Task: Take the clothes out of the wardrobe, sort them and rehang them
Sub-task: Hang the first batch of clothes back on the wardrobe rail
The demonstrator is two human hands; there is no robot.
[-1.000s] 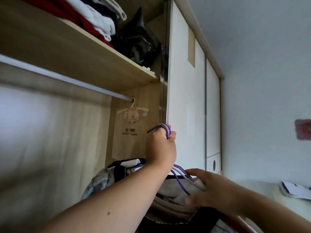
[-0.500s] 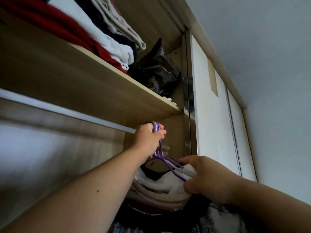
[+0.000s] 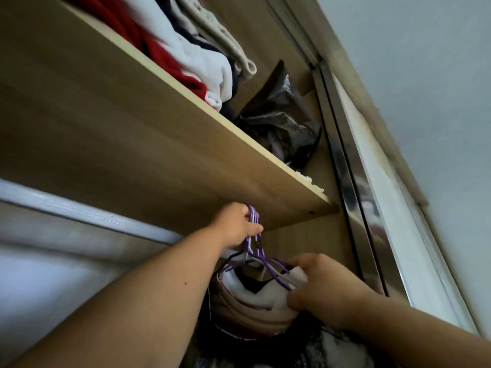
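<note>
My left hand (image 3: 236, 225) is raised under the wooden shelf (image 3: 164, 144), fingers closed round the hooks of several purple hangers (image 3: 261, 257). The hooks sit just right of the metal rail (image 3: 87, 212); whether they rest on it is hidden by the hand. A bundle of clothes (image 3: 255, 306), white, beige and dark, hangs below them. My right hand (image 3: 322, 289) grips the white garment and hanger shoulders at the bundle's right side.
Folded red, white and beige clothes (image 3: 202, 59) and a dark plastic bag (image 3: 281, 123) lie on the shelf above. The sliding door's metal frame (image 3: 350, 192) runs down the right, close to my right hand. The wardrobe's back panel fills the left.
Both hands have lifted the hanger bundle from waist height up to the rail under the shelf, and my view has tilted upward. The small hanging sachet is out of sight.
</note>
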